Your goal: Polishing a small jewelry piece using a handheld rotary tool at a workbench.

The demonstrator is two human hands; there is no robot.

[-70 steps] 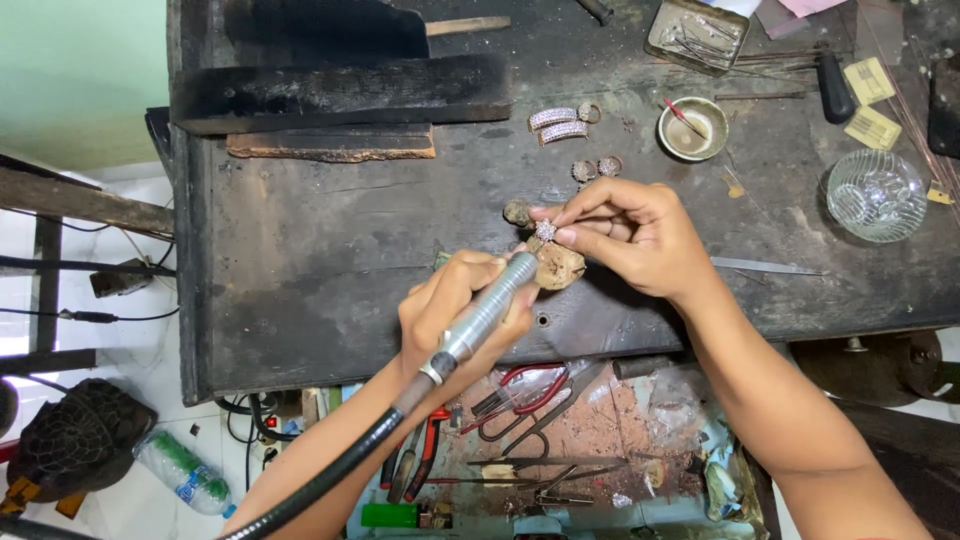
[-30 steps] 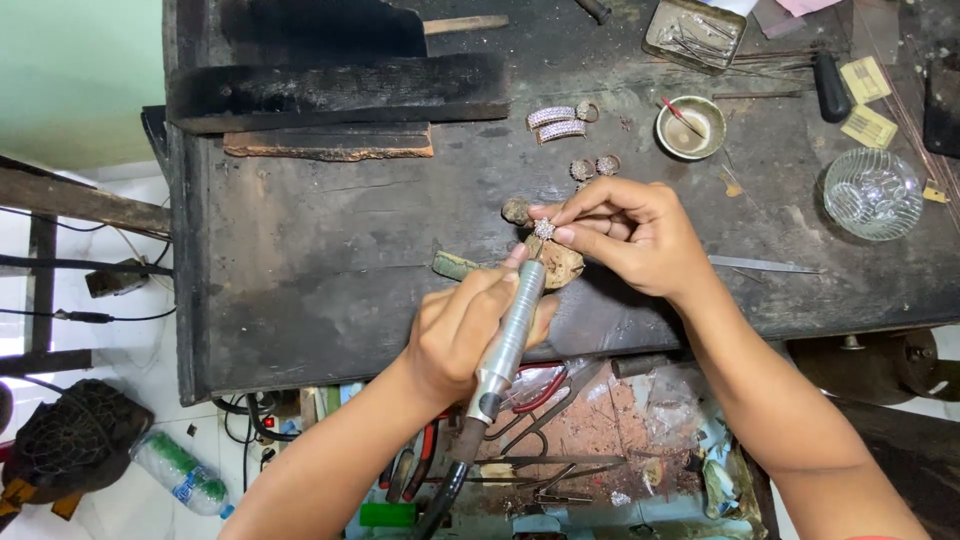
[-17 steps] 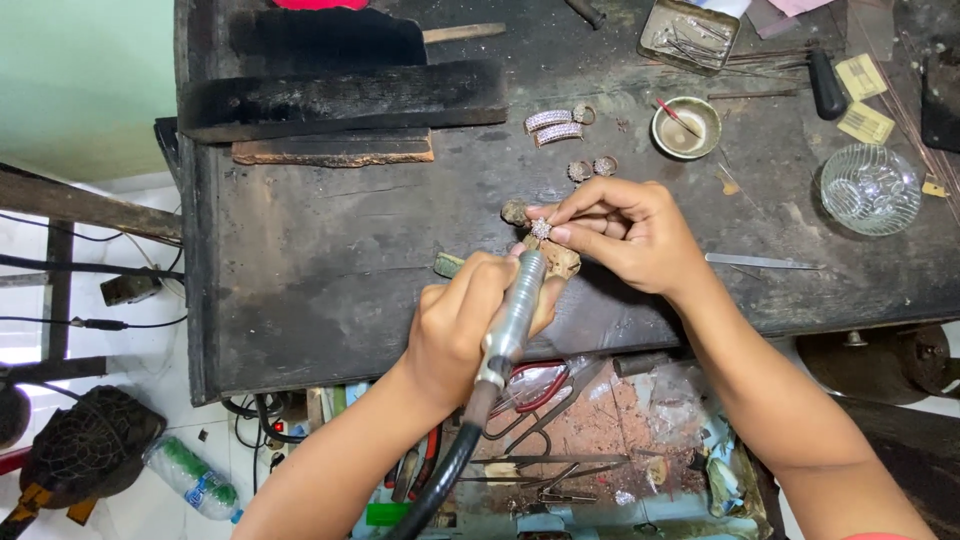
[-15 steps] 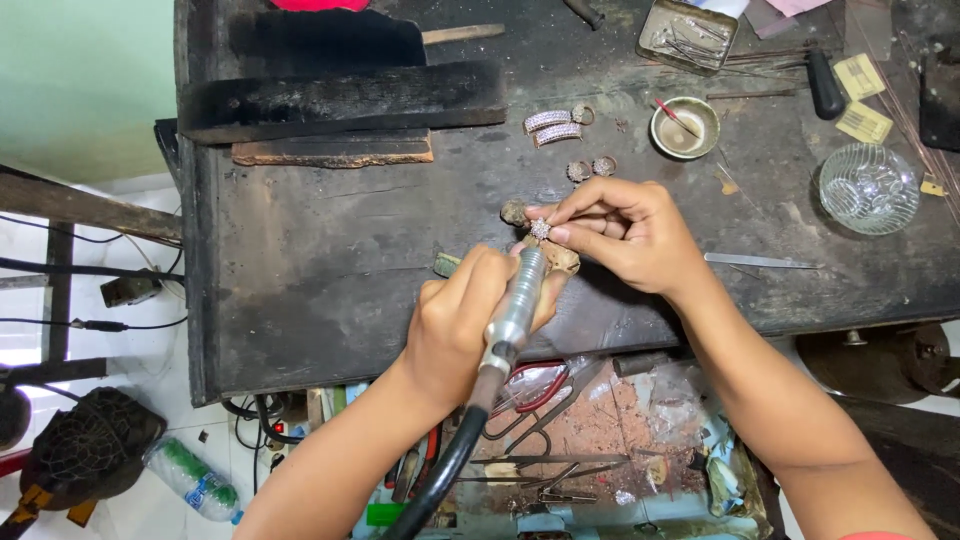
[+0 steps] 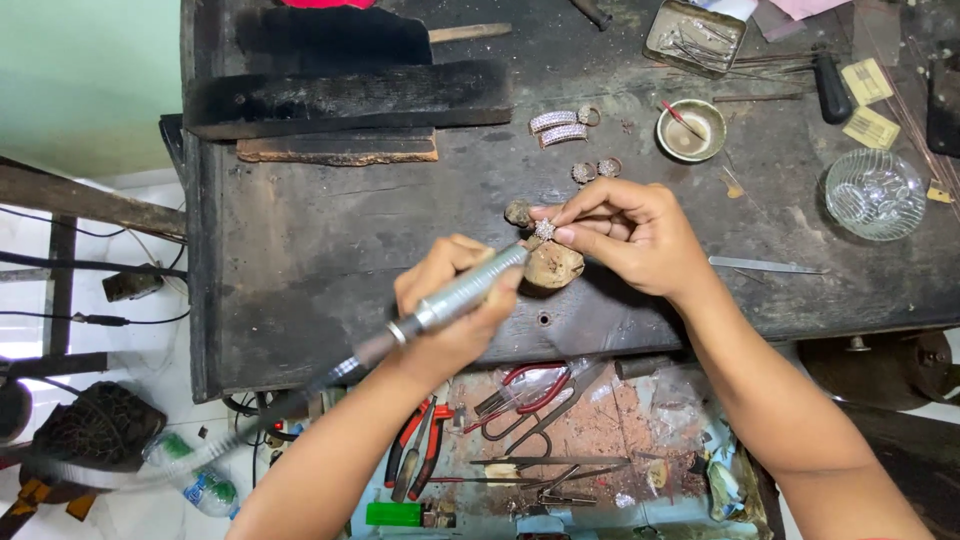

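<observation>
My left hand (image 5: 450, 310) grips a silver rotary handpiece (image 5: 462, 292) with a flexible shaft trailing down to the left. Its tip points at a small sparkling piece of jewellery (image 5: 545, 229). My right hand (image 5: 630, 235) pinches that piece between thumb and fingers, just above a worn wooden bench peg (image 5: 552, 266) on the dark workbench (image 5: 330, 240). The two hands almost touch at the peg.
Two stone-set bands (image 5: 557, 128) and small rings (image 5: 595, 169) lie behind my hands. A metal bowl (image 5: 690, 131), a glass dish (image 5: 874, 195), a tin of tools (image 5: 694, 37) and a file (image 5: 765, 265) sit to the right. Red pliers (image 5: 520, 388) lie in the tray below.
The handpiece has swung from steep to a flatter slant, its shaft now trailing left. My left hand shifted slightly down. My right hand keeps the piece at the peg.
</observation>
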